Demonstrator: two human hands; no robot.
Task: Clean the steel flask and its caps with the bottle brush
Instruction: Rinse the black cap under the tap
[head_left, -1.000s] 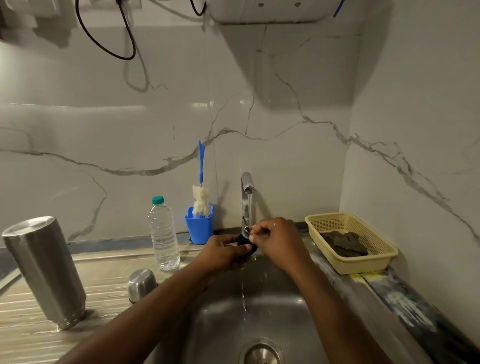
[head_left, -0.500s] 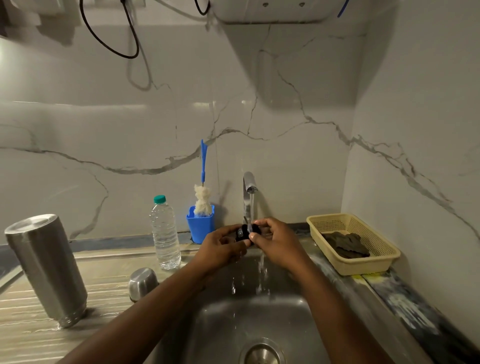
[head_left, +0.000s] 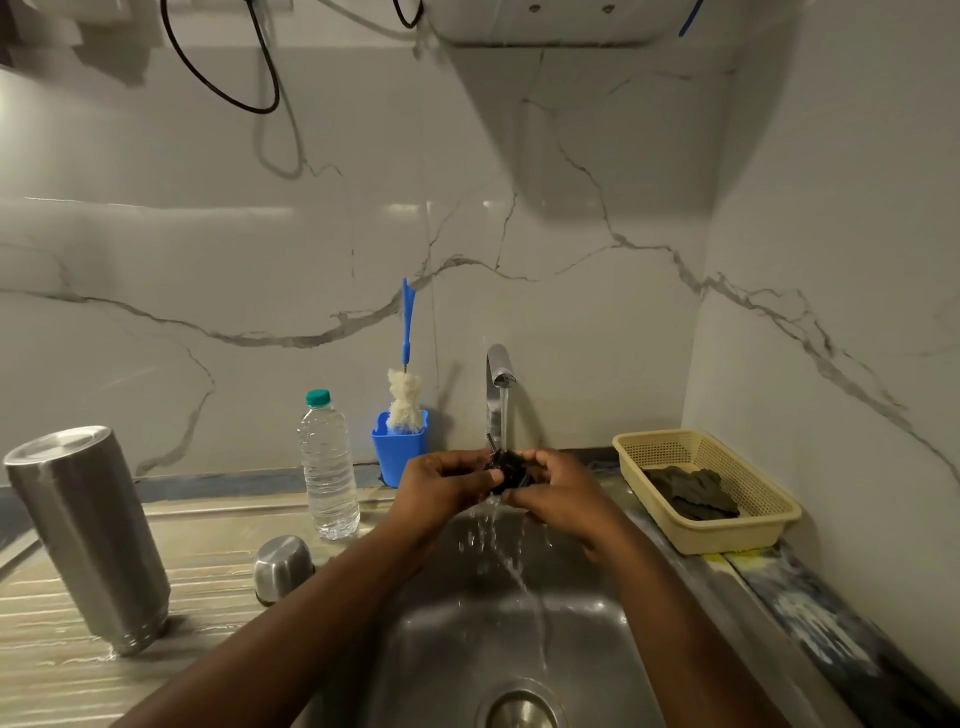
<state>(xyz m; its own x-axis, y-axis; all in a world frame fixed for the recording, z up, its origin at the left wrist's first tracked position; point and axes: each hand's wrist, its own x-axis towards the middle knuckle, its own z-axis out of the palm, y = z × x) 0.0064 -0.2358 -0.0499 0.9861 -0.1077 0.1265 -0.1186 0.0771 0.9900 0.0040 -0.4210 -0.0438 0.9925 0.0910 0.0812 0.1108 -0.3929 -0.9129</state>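
A small black cap (head_left: 510, 469) sits under the running tap (head_left: 500, 370), held between my left hand (head_left: 444, 486) and my right hand (head_left: 558, 491) above the sink (head_left: 582, 654). Water splashes off it into the basin. The steel flask (head_left: 85, 535) stands upside down on the drainboard at the far left. A steel cup cap (head_left: 283, 567) rests mouth down near the sink's left edge. The bottle brush (head_left: 405, 400), blue handle up, stands in a blue holder (head_left: 399, 448) by the wall.
A clear water bottle (head_left: 328, 467) with a green lid stands between the steel cap and the blue holder. A yellow basket (head_left: 727, 535) with a dark scrub pad (head_left: 693, 492) lies on the right ledge. Walls close in behind and to the right.
Both hands have lifted slightly and turned the black cap under the stream. Water now splashes wider off the cap into the basin.
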